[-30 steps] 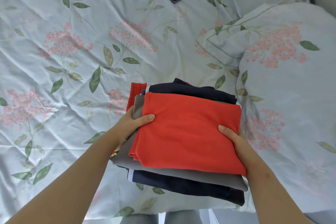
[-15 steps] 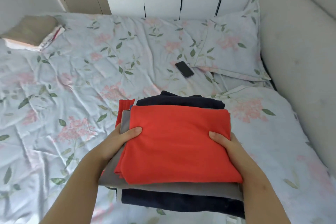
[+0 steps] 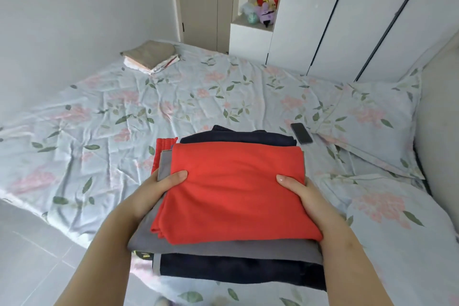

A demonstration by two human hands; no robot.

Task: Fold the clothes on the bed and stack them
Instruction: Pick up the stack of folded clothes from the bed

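Stack of folded clothes (image 3: 236,196), red garment uppermost, at 6 o'clock in the view, over the near edge of the bed (image 3: 119,107). The left hand (image 3: 159,189) grasps its 9 o'clock side and the right hand (image 3: 298,191) its 3 o'clock side, thumbs on top. Risk: the layers sit offset, so a tilt or uneven squeeze could let one slide out and unfold. The fingers under the stack are hidden. Whether it rests on the bed cannot be told. The lower garments show only their edges.
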